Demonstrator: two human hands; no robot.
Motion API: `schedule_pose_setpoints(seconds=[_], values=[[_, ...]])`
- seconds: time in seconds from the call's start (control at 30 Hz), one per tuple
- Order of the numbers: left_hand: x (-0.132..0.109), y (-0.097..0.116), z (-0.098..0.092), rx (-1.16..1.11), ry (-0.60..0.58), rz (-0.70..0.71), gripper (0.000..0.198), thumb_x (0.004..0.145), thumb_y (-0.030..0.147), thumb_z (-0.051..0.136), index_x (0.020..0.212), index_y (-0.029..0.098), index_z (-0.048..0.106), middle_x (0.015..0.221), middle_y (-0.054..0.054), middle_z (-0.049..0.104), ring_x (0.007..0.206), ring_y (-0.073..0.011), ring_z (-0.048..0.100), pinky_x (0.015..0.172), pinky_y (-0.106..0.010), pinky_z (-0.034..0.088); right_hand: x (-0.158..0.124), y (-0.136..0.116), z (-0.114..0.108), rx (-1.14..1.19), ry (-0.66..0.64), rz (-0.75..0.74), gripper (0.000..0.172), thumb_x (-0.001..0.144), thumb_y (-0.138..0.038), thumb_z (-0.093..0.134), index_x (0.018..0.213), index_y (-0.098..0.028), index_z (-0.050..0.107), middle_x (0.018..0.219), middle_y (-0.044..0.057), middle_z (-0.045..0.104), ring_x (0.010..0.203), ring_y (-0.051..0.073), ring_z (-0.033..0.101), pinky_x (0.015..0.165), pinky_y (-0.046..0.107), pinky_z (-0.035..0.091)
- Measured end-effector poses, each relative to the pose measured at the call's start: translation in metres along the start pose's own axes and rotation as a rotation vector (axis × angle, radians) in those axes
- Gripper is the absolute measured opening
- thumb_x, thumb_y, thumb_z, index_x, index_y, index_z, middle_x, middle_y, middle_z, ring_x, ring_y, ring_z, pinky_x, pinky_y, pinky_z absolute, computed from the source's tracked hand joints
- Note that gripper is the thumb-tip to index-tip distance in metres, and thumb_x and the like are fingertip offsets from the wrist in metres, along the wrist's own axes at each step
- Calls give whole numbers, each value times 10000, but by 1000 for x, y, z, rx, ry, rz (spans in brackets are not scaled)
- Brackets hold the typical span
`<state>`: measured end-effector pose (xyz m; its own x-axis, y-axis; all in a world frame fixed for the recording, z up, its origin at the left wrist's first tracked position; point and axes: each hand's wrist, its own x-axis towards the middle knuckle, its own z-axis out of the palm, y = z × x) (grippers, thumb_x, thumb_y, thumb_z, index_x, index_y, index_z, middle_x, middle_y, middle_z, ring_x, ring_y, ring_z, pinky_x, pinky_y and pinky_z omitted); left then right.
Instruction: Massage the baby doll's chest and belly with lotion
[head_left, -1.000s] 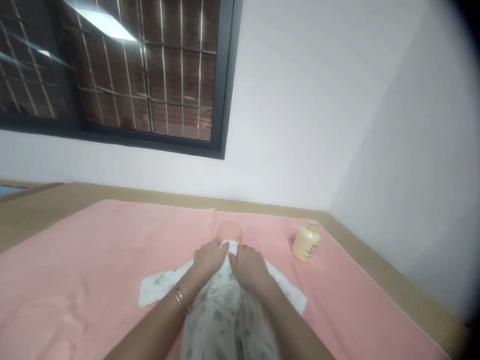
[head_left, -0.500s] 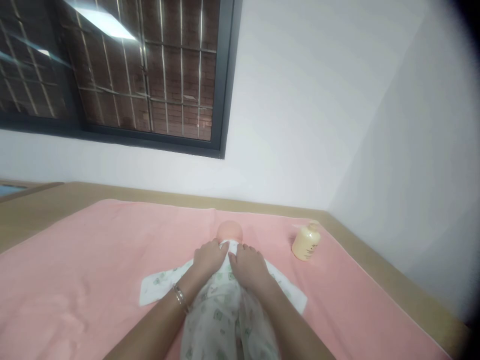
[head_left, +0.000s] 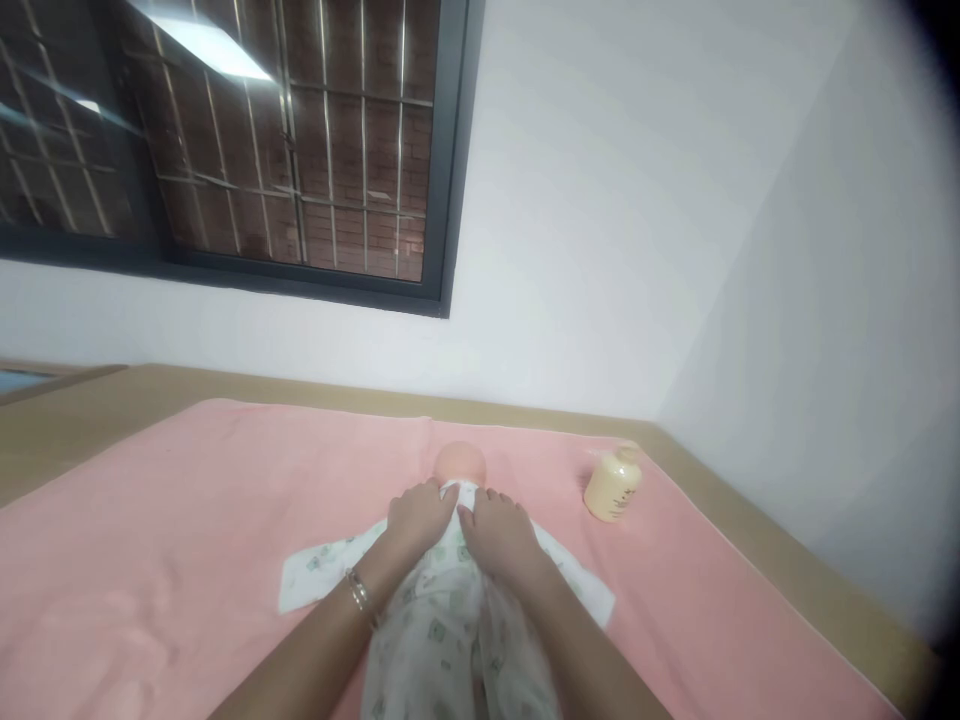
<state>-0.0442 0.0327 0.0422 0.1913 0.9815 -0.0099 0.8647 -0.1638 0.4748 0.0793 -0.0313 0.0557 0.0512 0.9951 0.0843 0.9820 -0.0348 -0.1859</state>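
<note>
As both forearms (head_left: 315, 635) stretch forward, the left one ringed at the wrist by a silver-coloured bracelet (head_left: 358, 592), a person's left hand (head_left: 421, 515) and right hand (head_left: 501, 530) rest on the upper body of a doll (head_left: 460, 463) lying on a pink cloth (head_left: 187, 520), thumbs angled inward. Fingers curve over its white, green-patterned garment (head_left: 442, 600); whether they grip fabric cannot be told. At right, apart from the hands, a pale yellow bottle (head_left: 611, 490) stands near the cloth's edge, contents not discernible, its small dark lettering too fine to read. Beyond, bars show through a dark-framed window (head_left: 300, 130).
</note>
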Motion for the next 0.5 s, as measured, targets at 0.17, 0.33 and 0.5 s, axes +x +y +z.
schedule_pose_setpoints(seconds=[0.17, 0.33, 0.5], values=[[1, -1, -4, -15, -7, 5, 469, 886, 541, 285, 893, 195, 600, 987, -124, 698, 915, -299, 633, 762, -381, 429, -9, -2, -4, -42, -9, -22, 506, 976, -406, 277, 1288, -97, 529, 1218, 211, 592, 1112, 335, 540, 934, 478, 377], [-10, 11, -21, -105, 121, 85, 390, 907, 449, 289, 724, 203, 530, 816, -65, 672, 737, -202, 603, 630, -294, 396, -27, -5, -7, -156, -54, -96, 593, 964, -412, 342, 1442, -62, 371, 1428, 237, 426, 1296, 402, 388, 1062, 592, 225], [-39, 31, -37, -318, 245, 297, 319, 884, 393, 370, 630, 211, 433, 639, 15, 551, 651, -148, 532, 595, -256, 366, -22, -6, -7, -49, 63, -421, 509, 926, -275, 424, 1401, -93, 435, 1408, 216, 451, 1284, 364, 401, 1036, 545, 322]])
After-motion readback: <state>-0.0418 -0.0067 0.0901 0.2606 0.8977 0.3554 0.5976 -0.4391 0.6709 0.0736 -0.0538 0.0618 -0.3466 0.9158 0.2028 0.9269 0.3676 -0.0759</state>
